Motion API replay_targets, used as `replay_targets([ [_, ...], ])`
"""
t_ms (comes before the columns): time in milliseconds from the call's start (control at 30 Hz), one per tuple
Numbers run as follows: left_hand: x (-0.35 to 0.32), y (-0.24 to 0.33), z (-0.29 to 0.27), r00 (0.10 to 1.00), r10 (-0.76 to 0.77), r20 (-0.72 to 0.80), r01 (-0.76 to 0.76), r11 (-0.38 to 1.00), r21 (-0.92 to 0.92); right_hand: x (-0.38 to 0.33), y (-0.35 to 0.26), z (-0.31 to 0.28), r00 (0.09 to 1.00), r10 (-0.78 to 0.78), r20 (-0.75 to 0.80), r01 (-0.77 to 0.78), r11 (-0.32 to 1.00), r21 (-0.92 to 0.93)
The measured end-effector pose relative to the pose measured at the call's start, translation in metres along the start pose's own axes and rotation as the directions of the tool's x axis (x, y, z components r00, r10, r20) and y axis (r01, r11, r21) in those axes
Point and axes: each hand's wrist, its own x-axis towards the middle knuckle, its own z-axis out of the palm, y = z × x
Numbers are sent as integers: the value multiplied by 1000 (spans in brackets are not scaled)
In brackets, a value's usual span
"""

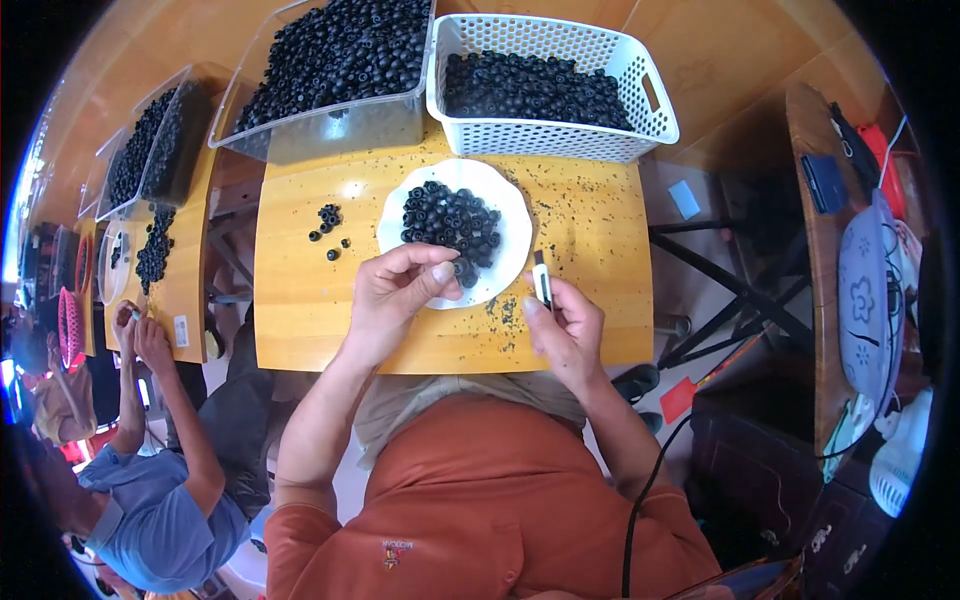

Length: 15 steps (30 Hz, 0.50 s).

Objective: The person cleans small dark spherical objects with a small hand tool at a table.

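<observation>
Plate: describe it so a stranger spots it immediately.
On the yellow table, look just beyond the left hand. There sits a white plate with a wavy rim, holding small black pieces. Unlike the white basket and clear bin behind it, it is shallow and round.

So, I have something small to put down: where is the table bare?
Near left: table between the loose black pieces, the left hand and the front edge. A smaller patch lies right of the right hand. Crowded: the back, with the clear bin and white basket; and right of the white plate, strewn with dark crumbs.
</observation>
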Motion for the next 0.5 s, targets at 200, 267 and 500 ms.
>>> replay_targets([
  [200, -13, -9, 13, 996, -89, -1, 85, 956, -281, 19, -22, 30, 963, -238, 129, 244, 969, -28],
  [267, -14, -9, 18, 996, -87, 3, 83, 939, -332, 24, -26, 36, 948, -294, 123, 303, 951, -63],
  [500, -17, -18, 12, 997, -50, 62, 73, 884, -462, 25, -20, 35, 951, -258, 168, 286, 942, -175],
])
